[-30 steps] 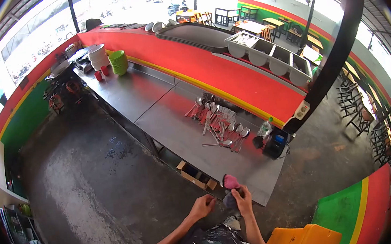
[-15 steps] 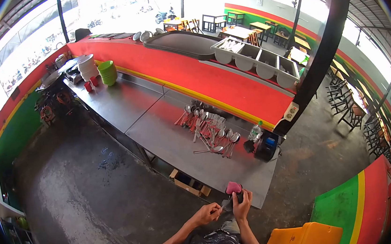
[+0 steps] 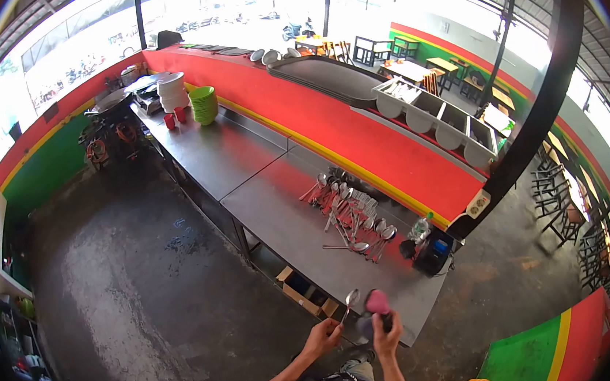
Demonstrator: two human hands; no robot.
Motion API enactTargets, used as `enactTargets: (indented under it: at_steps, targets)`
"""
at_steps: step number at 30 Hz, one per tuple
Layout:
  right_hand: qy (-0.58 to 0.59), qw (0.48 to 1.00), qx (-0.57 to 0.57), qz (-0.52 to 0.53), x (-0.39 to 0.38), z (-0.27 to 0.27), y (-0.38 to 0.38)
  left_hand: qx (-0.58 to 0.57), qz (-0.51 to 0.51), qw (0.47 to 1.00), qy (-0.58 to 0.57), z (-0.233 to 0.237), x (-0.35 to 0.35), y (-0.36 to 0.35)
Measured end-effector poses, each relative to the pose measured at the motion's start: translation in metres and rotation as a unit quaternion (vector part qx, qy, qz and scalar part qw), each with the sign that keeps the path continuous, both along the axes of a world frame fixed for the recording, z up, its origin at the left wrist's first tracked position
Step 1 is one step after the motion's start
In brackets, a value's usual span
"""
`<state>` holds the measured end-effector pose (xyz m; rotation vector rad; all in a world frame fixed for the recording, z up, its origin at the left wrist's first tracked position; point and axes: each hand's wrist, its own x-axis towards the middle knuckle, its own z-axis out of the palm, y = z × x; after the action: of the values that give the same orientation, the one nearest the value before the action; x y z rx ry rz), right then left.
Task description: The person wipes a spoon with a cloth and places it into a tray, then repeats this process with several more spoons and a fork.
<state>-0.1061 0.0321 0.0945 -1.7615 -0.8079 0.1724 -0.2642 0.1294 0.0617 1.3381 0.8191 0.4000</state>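
Left hand [image 3: 324,335] grips a spoon [image 3: 352,298] by its handle; right hand [image 3: 386,335] holds a pink-and-dark object [image 3: 377,302] nearby.

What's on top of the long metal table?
A white stack, red cups, green bowls, a heap of cutlery, a bottle and a black device sit on the table, with more clutter at the far end. What lies under the heap's top pieces is covered.
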Motion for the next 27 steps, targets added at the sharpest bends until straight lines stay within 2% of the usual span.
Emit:
enactTargets:
  at_steps: [3,4,6,7,8,9,12,16,20,23,24,27]
  targets:
    - [-0.044,0.995,0.007,0.086,-0.032,-0.008,0.011,0.028,-0.020,0.996,-0.081,0.006,0.003,-0.006]
    - [-0.064,0.992,0.018,0.108,-0.038,-0.013,0.013,0.056,-0.050,0.996,-0.051,0.004,0.004,-0.005]
    - [-0.045,0.995,0.007,0.086,-0.039,-0.018,0.011,0.111,-0.108,0.988,0.012,0.000,0.001,0.001]
    - [-0.035,0.997,0.004,0.075,-0.039,-0.018,0.012,0.088,-0.109,0.990,-0.026,0.001,-0.001,-0.002]
    - [-0.086,0.994,-0.011,0.064,-0.035,-0.015,0.011,0.067,-0.111,0.990,-0.062,0.002,-0.005,-0.006]
    - [-0.089,0.995,-0.012,0.039,-0.029,-0.019,0.010,0.044,-0.115,0.988,-0.098,0.003,-0.007,-0.010]
    - [-0.093,0.995,-0.025,-0.025,-0.011,-0.028,0.007,-0.012,-0.151,0.981,-0.120,0.001,-0.009,-0.018]
    - [-0.130,0.989,-0.022,-0.071,0.006,-0.033,0.004,-0.029,-0.158,0.980,-0.118,0.003,-0.011,-0.024]
    - [-0.105,0.982,-0.020,-0.155,0.025,-0.055,-0.003,-0.034,-0.169,0.977,-0.126,0.005,-0.018,-0.024]
    - [0.073,0.978,0.002,-0.195,0.035,-0.064,-0.012,-0.052,-0.151,0.978,-0.133,0.018,-0.023,-0.022]
    - [0.095,0.974,0.016,-0.203,0.035,-0.066,-0.014,-0.059,-0.142,0.979,-0.131,0.021,-0.024,-0.021]
    - [0.189,0.974,0.058,-0.107,0.027,-0.066,-0.026,-0.047,-0.078,0.987,-0.134,0.018,-0.022,-0.018]
